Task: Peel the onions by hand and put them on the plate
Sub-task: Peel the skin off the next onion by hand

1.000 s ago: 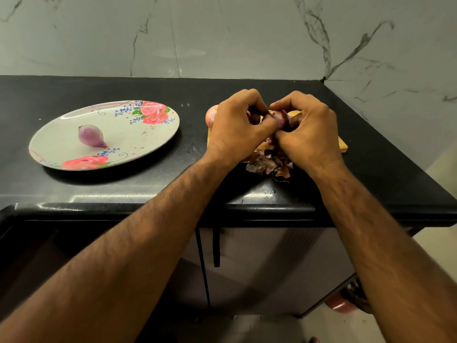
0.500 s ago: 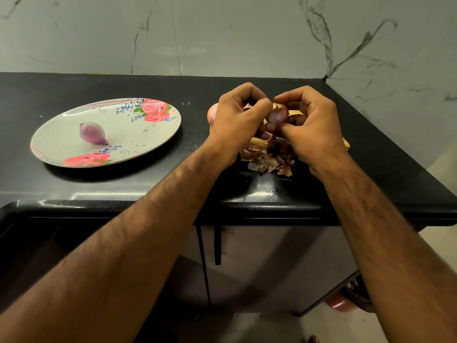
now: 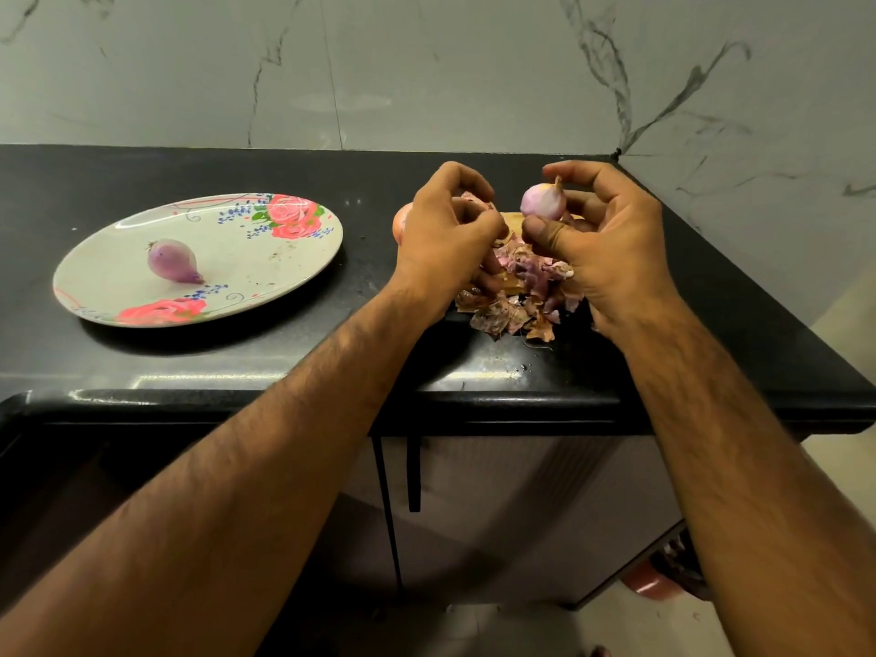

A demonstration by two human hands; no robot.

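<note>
My right hand (image 3: 611, 248) grips a small pale purple onion (image 3: 542, 201) between thumb and fingers, raised above the counter. A short gap to the left, my left hand (image 3: 448, 234) pinches a torn piece of papery skin (image 3: 476, 201). A pile of onion peels (image 3: 516, 296) lies under and between both hands. One peeled purple onion (image 3: 173, 262) lies on the flowered plate (image 3: 284, 272) at the left. An unpeeled onion (image 3: 400, 222) peeks out behind my left hand.
A wooden board (image 3: 512, 219) lies mostly hidden under the hands and peels. The black counter (image 3: 189, 362) ends in a front edge near me and a right edge by the marble wall corner (image 3: 616, 154). Cabinet doors stand below.
The hands have drawn apart: the left one pulled a strip of skin away to the left, and the right one lifted the onion, which now shows more bare purple surface.
</note>
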